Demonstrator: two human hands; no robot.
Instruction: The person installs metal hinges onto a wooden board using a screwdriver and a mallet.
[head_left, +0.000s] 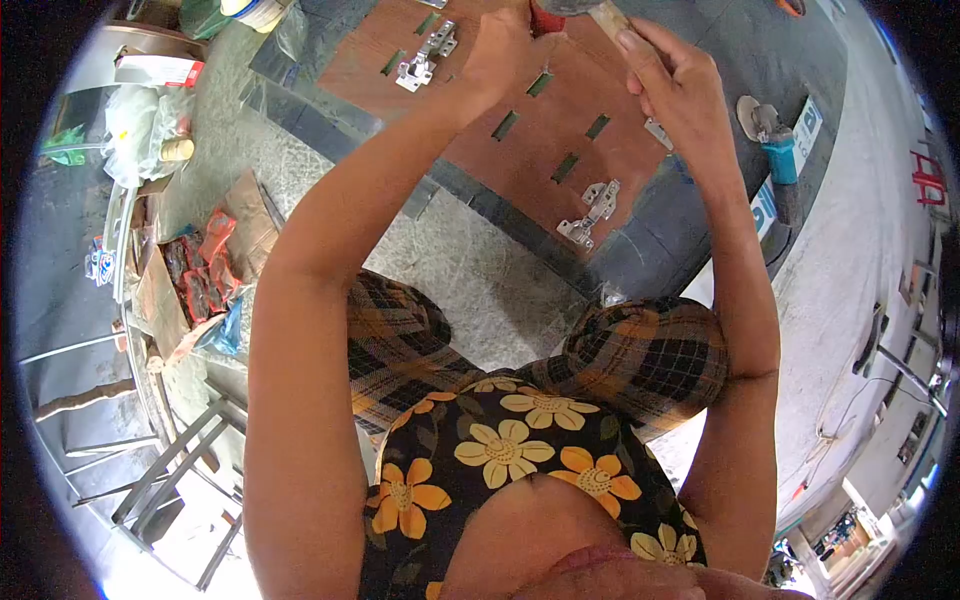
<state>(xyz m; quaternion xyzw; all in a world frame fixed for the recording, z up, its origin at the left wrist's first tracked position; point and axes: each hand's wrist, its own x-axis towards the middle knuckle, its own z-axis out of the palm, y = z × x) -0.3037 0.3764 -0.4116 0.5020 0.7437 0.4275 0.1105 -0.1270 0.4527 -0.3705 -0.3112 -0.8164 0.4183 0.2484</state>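
Both arms are out over the reddish-brown slotted wooden board (480, 170) lying flat on the ground. Here is the grip: the right hand (672, 85) is wrapped tight round the pale shaft of a wooden-handled hammer (608, 18), whose dark head sits at the board's far edge, half cut off by the frame. The left hand (508, 50) is fisted round a red-handled tool (547, 20) just beside that head — only a sliver of red shows, so I cannot tell what kind of tip it has. The risk, as I judge it: the hammer head and the left knuckles are very close together, so a glancing blow could land on the fingers. A slip of the tool could also gouge the board beside one of its narrow rectangular slots (540, 84). Loose on the board are 2 silver metal hinges (425, 58) towards its far left corner and 2 more silver hinges (592, 212) at its near edge — a jolt could send them skating off. Just right of the board lies a blue angle grinder (778, 145), disc exposed, close to the right forearm. Containers now, all well left of the board: a torn brown cardboard box (245, 215) holding red packets (205, 270), a clear plastic bag (135, 120) stuffed with pale items I cannot make out, and a white-and-red carton (160, 68) with its contents hidden.
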